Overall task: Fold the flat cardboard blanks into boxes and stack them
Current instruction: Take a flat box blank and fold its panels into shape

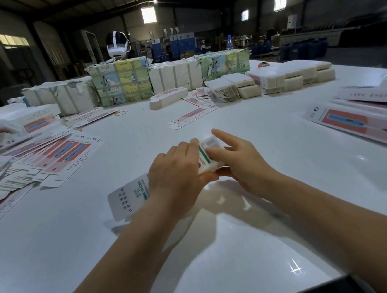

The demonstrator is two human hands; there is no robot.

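Both hands are on a long white box [131, 197] with green print, mid-frame just above the table [221, 250]. Left hand [176, 171] has its grip wrapped around the middle. Right hand [238, 158] pinches the far end, index finger sticking out.

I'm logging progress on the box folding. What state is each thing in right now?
Box in hand: partly folded, held off the table.
Left hand: grips the box.
Right hand: grips the box, index finger extended.
Blanks at left: flat, fanned out.
Boxes at right: folded, stacked.
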